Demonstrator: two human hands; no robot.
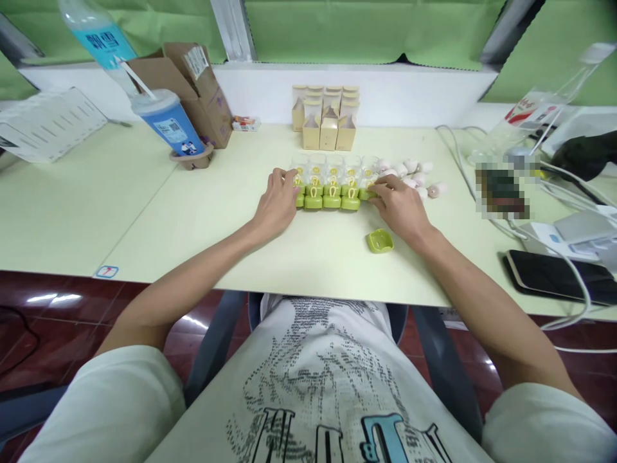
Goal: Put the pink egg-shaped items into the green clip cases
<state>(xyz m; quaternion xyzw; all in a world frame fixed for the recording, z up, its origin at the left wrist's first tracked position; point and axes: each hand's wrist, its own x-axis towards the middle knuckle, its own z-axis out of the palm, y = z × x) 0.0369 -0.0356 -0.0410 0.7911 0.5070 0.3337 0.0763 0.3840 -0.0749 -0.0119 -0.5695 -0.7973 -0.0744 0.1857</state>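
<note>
Green and glossy, the cases [331, 196] stand in a tight double row at the middle of the table [202, 225], with clear tops behind them, and they look light and loose against one another; an uneven squeeze from both ends would likely buckle the row, popping a piece up or skewing the line; a push too far to the right could knock the small pink-white pieces [418, 177] lying just beside that end, and the right wrist is close enough to the lone green tray [380, 240] to nudge it; the left hand [277, 204] lies palm down, fingers held together and lightly bent, their tips against the row's left end, gripping nothing; the right hand [401, 209] mirrors it, fingers close together and curled onto the rightmost case, but the thumb is hidden, so I cannot tell whether it pinches that case or merely presses on it.
</note>
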